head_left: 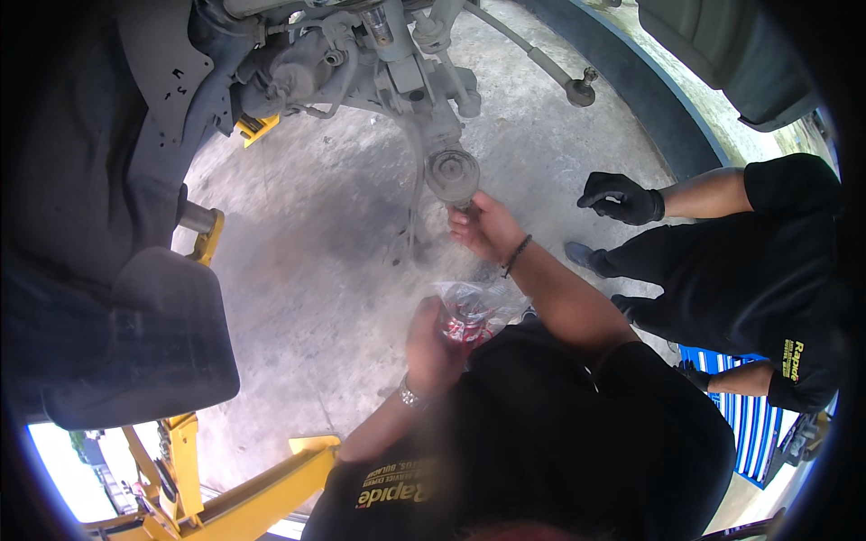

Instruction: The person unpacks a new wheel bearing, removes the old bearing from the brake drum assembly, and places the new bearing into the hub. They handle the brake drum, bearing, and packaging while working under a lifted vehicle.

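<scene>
Right hand (487, 232) curled its fingers under the far joint (453, 174), grip unclear, steadiness seemingly key, while left hand (430, 350) clutched the near bag (471, 309)!

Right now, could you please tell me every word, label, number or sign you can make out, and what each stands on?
Yellow lettering on the wearer's black shirt: upside down, partly legible; wording withheld.
Yellow print on the co-worker's black shirt: sideways, partly legible; wording withheld.
Dark marks on the grey metal panel: too small to read.
Red-and-white pattern at the clear plastic bag in the left hand: too blurred.
</scene>
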A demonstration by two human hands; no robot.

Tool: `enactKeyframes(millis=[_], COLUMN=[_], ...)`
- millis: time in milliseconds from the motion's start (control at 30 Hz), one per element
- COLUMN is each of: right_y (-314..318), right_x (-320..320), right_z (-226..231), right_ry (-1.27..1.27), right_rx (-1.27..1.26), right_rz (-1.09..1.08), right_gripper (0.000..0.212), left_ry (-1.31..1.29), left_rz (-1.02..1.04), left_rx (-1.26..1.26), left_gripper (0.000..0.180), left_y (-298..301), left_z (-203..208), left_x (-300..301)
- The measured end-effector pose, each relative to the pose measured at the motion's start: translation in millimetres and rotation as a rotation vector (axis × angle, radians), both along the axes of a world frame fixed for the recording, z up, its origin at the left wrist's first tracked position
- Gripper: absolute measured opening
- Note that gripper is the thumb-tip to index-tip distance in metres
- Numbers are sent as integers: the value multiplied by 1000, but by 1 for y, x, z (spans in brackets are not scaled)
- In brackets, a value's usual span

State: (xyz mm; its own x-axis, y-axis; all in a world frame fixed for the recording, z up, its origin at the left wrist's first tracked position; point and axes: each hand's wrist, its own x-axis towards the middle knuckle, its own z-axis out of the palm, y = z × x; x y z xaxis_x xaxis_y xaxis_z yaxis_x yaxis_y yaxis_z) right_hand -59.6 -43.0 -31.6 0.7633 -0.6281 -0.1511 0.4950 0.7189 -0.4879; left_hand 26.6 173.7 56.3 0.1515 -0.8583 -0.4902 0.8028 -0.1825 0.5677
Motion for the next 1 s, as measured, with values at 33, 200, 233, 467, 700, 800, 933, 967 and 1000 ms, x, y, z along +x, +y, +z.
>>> enactKeyframes(millis=[33, 200, 233, 467, 700, 800, 933, 967, 1000], right_y=[-1, 7, 10, -7, -45, -49, -56, -57, -59], right_x=[-1, -14, -20, -56, -21, -8, -9, -10, -10], right_z=[1, 12, 19, 151, 282, 304, 326, 328, 329], right_ry=[4, 267, 409, 537, 765, 782, 727, 748, 770], right_rx=[-3, -37, -116, -1263, -2158, -2277, -2316, -2348, -2379], right_rz=[-8, -259, -436, -1090, -1433, -1416, -1391, -1351, -1307], right_gripper=[35, 29, 25, 22, 66, 75, 78, 76, 73], left_ry=[-8, -89, -170, -34, -203, -138, 67, 70, 68], left_rz=[3, 2, 3, 49, -20, -18, 54, 72, 71], left_rx=[-2, 12, -29, -65, -129, -130, -35, -25, -31], left_gripper=[33, 33, 34, 34, 35, 37, 38, 39, 39], left_y=[1, 7, 6, 12, 10, 11, 13, 12, 12], left_z=[0, -10, -13, -25, -33, -24, -5, -2, 0], left_x=[1, 14, 18, 31, 26, 29, 32, 33, 34])
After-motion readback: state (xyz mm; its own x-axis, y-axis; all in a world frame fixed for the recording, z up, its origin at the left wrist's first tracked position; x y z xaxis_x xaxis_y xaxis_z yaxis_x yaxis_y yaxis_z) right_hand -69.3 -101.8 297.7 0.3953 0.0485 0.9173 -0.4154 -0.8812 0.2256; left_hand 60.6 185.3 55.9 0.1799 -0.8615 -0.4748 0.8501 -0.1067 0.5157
